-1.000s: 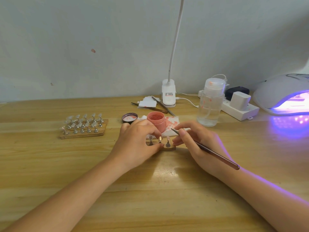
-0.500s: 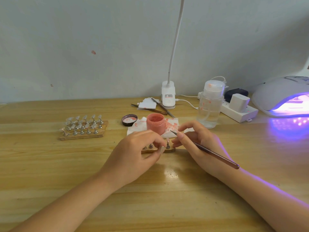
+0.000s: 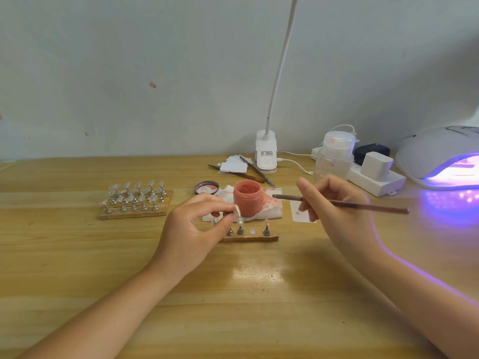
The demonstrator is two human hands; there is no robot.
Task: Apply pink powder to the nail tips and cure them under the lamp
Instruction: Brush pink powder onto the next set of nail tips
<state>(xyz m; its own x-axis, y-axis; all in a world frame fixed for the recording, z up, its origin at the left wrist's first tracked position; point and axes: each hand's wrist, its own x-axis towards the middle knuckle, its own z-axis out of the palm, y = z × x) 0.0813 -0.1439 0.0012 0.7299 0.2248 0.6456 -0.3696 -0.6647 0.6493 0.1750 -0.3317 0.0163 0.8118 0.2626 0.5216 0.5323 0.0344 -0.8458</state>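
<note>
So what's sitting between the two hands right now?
In the head view, the open jar of pink powder stands on a stained tissue between the left hand and the right hand.

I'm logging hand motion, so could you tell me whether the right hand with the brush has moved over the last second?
Yes. The right hand has lifted the brush up and rightward, away from the small wooden stand, which stayed put on the table.

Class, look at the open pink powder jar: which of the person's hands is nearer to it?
Left. The left hand, pinching a nail tip stand, sits just beside the pink powder jar; the right hand, holding the brush, is farther off.
</note>
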